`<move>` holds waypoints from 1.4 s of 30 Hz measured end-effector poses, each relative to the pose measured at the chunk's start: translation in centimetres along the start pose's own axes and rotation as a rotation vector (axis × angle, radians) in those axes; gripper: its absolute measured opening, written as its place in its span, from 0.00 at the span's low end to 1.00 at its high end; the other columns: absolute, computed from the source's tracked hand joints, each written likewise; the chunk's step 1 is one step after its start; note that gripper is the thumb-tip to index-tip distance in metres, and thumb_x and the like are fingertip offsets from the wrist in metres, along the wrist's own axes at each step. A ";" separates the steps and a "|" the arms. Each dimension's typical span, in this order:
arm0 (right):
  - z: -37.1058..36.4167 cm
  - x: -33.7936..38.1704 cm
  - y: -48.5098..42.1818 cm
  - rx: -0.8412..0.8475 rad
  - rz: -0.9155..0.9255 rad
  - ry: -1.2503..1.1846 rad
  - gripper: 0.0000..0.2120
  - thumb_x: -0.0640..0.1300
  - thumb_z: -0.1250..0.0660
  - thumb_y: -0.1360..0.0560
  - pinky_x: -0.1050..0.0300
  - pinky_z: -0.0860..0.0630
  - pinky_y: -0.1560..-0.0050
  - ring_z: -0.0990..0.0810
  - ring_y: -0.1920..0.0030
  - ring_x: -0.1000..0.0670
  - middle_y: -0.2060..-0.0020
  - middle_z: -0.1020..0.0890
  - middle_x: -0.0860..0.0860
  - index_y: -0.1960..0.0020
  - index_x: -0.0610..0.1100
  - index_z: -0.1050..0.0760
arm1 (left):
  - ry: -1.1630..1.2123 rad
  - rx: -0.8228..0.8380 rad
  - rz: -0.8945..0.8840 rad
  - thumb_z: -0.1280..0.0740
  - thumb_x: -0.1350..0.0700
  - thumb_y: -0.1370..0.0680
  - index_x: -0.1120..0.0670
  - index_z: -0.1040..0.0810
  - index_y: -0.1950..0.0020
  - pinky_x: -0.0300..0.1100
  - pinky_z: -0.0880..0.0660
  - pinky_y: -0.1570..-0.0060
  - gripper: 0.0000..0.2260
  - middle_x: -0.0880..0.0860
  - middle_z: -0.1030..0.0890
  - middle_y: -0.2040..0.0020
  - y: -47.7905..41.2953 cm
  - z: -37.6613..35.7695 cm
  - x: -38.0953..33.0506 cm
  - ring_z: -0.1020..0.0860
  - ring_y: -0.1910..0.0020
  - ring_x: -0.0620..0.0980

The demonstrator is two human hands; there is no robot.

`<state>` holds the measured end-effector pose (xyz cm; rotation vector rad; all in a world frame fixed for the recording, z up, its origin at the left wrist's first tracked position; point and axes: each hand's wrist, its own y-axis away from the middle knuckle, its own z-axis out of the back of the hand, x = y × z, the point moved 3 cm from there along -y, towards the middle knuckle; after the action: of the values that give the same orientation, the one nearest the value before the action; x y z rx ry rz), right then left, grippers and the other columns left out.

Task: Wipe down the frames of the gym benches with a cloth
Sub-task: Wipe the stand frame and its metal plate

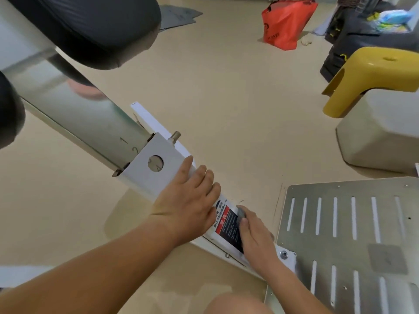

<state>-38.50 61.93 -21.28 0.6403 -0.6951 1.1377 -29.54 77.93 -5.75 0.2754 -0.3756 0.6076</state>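
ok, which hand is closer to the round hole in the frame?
Left. The left hand rests on the frame right beside the hole; the right hand is farther down, holding the cloth against the warning label.

The right hand point(257, 239) is covering most of the grey cloth point(241, 214), leaving only a corner showing at the hand's upper end, and is hiding how its fingers are lying. Both it and the left hand point(188, 200) are overlapping the warning label point(229, 225), whose fine print is showing too small to read. The black pad point(90, 26) at upper left and the yellow stool point(371, 75) at right are running off the edges.
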 end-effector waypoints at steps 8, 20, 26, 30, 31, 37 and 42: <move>2.5 -6.3 2.0 0.201 -0.343 0.129 0.23 0.59 0.55 0.15 0.54 0.29 0.35 0.24 0.33 0.48 0.34 0.21 0.51 0.27 0.55 0.32 | 0.000 0.018 0.017 0.53 0.41 0.17 0.56 0.36 0.22 0.68 0.60 0.24 0.29 0.61 0.34 0.23 -0.1 -0.4 0.4 0.40 0.22 0.63; 13.1 5.5 3.8 -0.255 -0.415 -0.606 0.10 0.49 0.34 0.17 0.48 0.19 0.47 0.15 0.49 0.45 0.53 0.14 0.44 0.48 0.45 0.16 | 1.674 0.224 0.099 0.41 0.44 0.15 0.38 0.36 0.22 0.37 0.34 0.35 0.21 0.42 0.28 0.27 -3.6 4.8 -9.3 0.28 0.34 0.41; 17.0 5.7 5.9 -0.250 -0.652 -0.739 0.23 0.61 0.42 0.17 0.43 0.21 0.38 0.15 0.46 0.46 0.51 0.12 0.47 0.50 0.48 0.14 | 2.092 0.143 0.337 0.38 0.50 0.16 0.43 0.23 0.31 0.42 0.21 0.41 0.14 0.44 0.17 0.42 -6.0 6.6 -14.2 0.18 0.44 0.43; 22.3 3.7 6.2 -0.334 -0.310 0.251 0.13 0.55 0.38 0.19 0.54 0.27 0.37 0.23 0.42 0.56 0.46 0.20 0.57 0.43 0.51 0.19 | 1.950 0.104 0.314 0.37 0.54 0.16 0.43 0.18 0.40 0.43 0.21 0.44 0.10 0.44 0.16 0.48 -7.1 6.1 -16.1 0.19 0.47 0.45; 23.8 3.5 6.2 -0.383 -0.183 0.527 0.13 0.51 0.36 0.20 0.53 0.29 0.34 0.24 0.38 0.54 0.42 0.20 0.55 0.38 0.49 0.20 | 1.919 0.087 0.304 0.37 0.54 0.16 0.44 0.18 0.38 0.44 0.22 0.43 0.11 0.45 0.16 0.47 -7.6 5.9 -16.5 0.19 0.46 0.47; 28.7 -2.6 6.3 -0.271 -0.370 0.649 0.25 0.49 0.41 0.17 0.51 0.40 0.22 0.38 0.22 0.47 0.22 0.35 0.48 0.22 0.46 0.37 | 1.689 -0.060 0.187 0.38 0.52 0.16 0.46 0.24 0.28 0.38 0.28 0.41 0.16 0.47 0.20 0.34 -11.7 6.9 -18.9 0.23 0.37 0.49; 30.9 -5.0 5.3 -0.391 -0.446 0.323 0.17 0.48 0.42 0.16 0.57 0.30 0.35 0.27 0.36 0.56 0.38 0.25 0.57 0.29 0.49 0.29 | 1.679 -0.106 0.028 0.42 0.48 0.14 0.43 0.36 0.20 0.40 0.36 0.27 0.21 0.45 0.32 0.22 -15.3 6.5 -26.4 0.32 0.25 0.47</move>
<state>-49.99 37.15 -5.12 0.2480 -0.4470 0.6435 -42.08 50.30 -13.13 -0.3854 1.2039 0.6549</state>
